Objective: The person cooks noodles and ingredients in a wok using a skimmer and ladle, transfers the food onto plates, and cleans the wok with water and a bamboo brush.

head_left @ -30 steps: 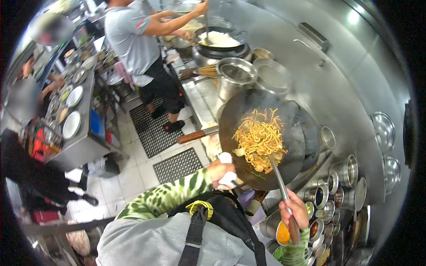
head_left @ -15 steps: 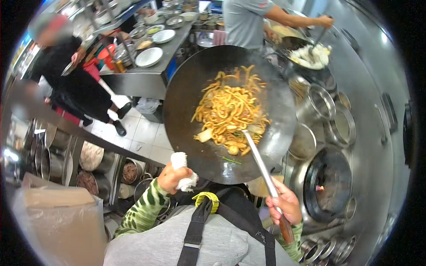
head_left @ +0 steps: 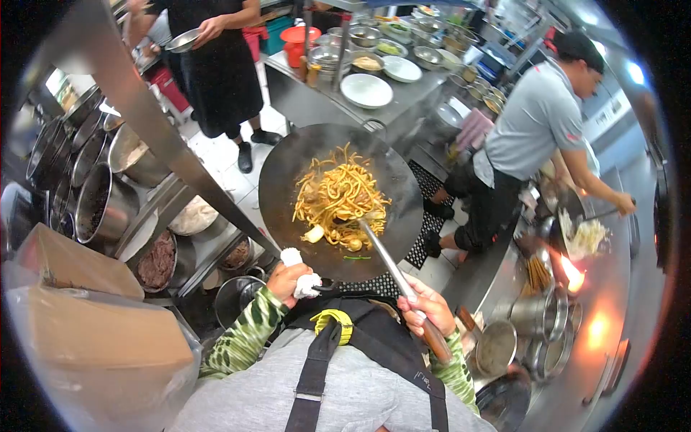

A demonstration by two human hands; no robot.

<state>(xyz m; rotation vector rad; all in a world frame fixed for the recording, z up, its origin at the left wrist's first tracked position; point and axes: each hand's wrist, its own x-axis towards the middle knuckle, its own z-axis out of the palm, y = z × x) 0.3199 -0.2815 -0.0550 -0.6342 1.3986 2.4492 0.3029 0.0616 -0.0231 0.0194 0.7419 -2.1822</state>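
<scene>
A large dark wok (head_left: 288, 173) holds yellow-brown noodles (head_left: 342, 187) with pale vegetable pieces and a green strip. My left hand (head_left: 289, 281) is closed round a folded white cloth (head_left: 306, 286) at the wok's near-left rim, by its loop handle; most of the handle is hidden. With my right hand (head_left: 426, 308) I grip a long metal wok utensil (head_left: 389, 264) by its wooden end. Its shaft slants left into the noodles, where its head is partly covered, so I cannot tell ladle from spatula.
A person in grey (head_left: 533, 122) works at the right with a wok and flames (head_left: 572, 273). Another in a black apron (head_left: 216, 72) holds a metal bowl (head_left: 183, 40). White plates (head_left: 366, 91) stand on the far counter. A plastic-covered box (head_left: 108, 338) and pots flank me.
My view has turned left, away from the stove, with the wok, cloth and utensil still in front of me. Flames now rise near the co-worker's wok. Both hands keep their grip.
</scene>
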